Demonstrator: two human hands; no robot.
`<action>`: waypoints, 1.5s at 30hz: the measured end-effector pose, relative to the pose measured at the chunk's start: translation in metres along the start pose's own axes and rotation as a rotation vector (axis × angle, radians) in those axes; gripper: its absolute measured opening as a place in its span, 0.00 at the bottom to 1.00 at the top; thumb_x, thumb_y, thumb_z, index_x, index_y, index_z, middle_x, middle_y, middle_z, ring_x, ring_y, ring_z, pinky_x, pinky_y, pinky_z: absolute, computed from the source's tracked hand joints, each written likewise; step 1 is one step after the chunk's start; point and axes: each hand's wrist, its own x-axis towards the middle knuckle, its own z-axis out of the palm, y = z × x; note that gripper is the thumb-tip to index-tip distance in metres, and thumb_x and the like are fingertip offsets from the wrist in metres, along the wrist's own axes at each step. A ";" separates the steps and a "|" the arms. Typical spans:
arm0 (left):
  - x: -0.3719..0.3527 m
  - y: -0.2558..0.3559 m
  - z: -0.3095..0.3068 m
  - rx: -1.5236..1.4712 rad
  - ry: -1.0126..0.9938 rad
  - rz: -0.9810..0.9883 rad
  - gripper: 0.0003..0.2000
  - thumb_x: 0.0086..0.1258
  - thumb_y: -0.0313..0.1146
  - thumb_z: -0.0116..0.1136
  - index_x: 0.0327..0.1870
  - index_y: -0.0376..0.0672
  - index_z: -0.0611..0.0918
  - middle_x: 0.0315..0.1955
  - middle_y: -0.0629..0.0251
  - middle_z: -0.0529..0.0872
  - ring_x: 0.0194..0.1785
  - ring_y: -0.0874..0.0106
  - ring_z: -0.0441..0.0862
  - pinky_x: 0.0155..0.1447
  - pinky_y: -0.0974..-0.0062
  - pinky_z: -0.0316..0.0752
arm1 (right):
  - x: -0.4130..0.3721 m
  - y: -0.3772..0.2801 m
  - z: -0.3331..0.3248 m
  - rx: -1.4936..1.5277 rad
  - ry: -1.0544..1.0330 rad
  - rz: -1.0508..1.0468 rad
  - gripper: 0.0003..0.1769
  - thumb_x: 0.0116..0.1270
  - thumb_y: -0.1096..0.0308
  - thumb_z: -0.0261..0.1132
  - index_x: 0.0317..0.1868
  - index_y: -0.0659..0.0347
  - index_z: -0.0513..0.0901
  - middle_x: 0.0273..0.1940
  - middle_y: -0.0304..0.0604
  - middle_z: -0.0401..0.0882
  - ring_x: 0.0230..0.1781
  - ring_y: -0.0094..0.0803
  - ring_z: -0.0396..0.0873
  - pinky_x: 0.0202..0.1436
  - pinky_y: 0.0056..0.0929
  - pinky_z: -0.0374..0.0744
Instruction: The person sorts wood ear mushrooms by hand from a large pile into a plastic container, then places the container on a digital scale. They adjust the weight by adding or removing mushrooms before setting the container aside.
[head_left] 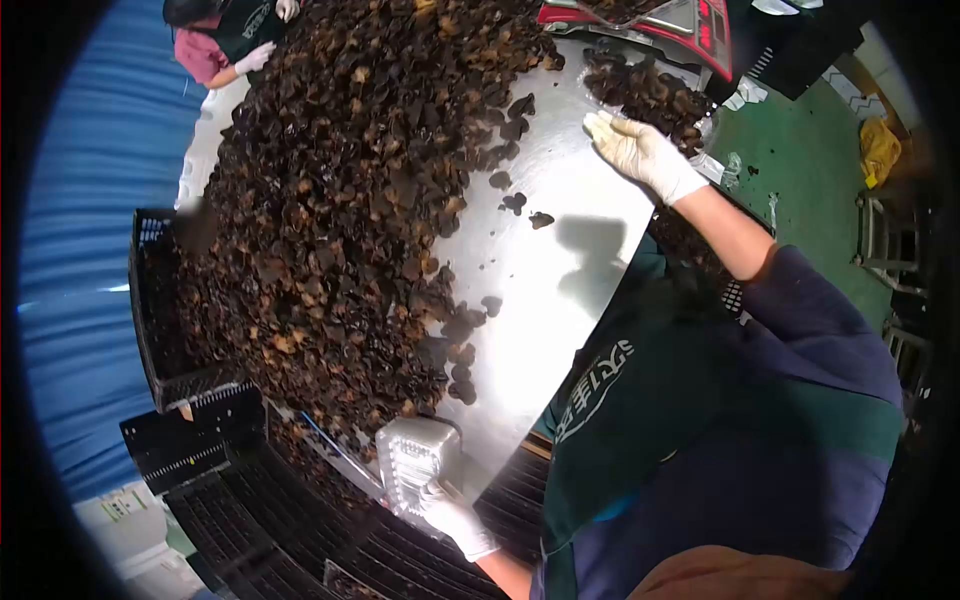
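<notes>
My left hand (455, 517), in a white glove, has its fingers on the edge of a stack of clear plastic trays (415, 455) at the table's near left corner. My right hand (637, 155), also gloved, is held over the right side of the shiny metal table (520, 260). Its fingers are stretched out, and I see nothing in it. Beyond both hands spreads a large heap of dark brown wood ear mushrooms (340, 210), with loose pieces along its edge. A smaller pile of wood ear mushrooms (655, 100) lies just past my right hand.
A red scale (690, 35) with a lit display stands beyond my right hand. Black plastic crates (190, 440) sit at the left. Across the heap, a co-worker's gloved hand (255, 58) rests near the mushrooms. A yellow bag (879, 150) lies on the right.
</notes>
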 end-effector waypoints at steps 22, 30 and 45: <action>-0.004 -0.011 0.016 -0.172 0.118 0.006 0.08 0.62 0.30 0.66 0.41 0.43 0.83 0.37 0.61 0.83 0.43 0.57 0.80 0.50 0.59 0.72 | -0.015 0.216 0.073 -2.271 -1.054 -1.121 0.42 0.58 0.52 0.70 0.70 0.58 0.68 0.69 0.51 0.66 0.73 0.45 0.60 0.70 0.50 0.62; 0.003 -0.011 0.008 -0.002 0.159 0.120 0.09 0.57 0.29 0.70 0.38 0.42 0.83 0.35 0.61 0.83 0.41 0.58 0.80 0.48 0.60 0.73 | -0.084 0.321 0.027 -2.000 -1.827 -0.629 0.25 0.65 0.59 0.60 0.62 0.58 0.76 0.63 0.49 0.74 0.67 0.44 0.68 0.64 0.49 0.68; 0.004 -0.011 -0.001 -0.182 0.055 0.112 0.08 0.59 0.22 0.66 0.40 0.40 0.85 0.33 0.58 0.84 0.38 0.57 0.83 0.45 0.66 0.80 | 0.075 0.236 0.117 -2.384 -1.186 -1.257 0.18 0.61 0.56 0.65 0.49 0.53 0.83 0.49 0.40 0.78 0.64 0.41 0.69 0.71 0.52 0.61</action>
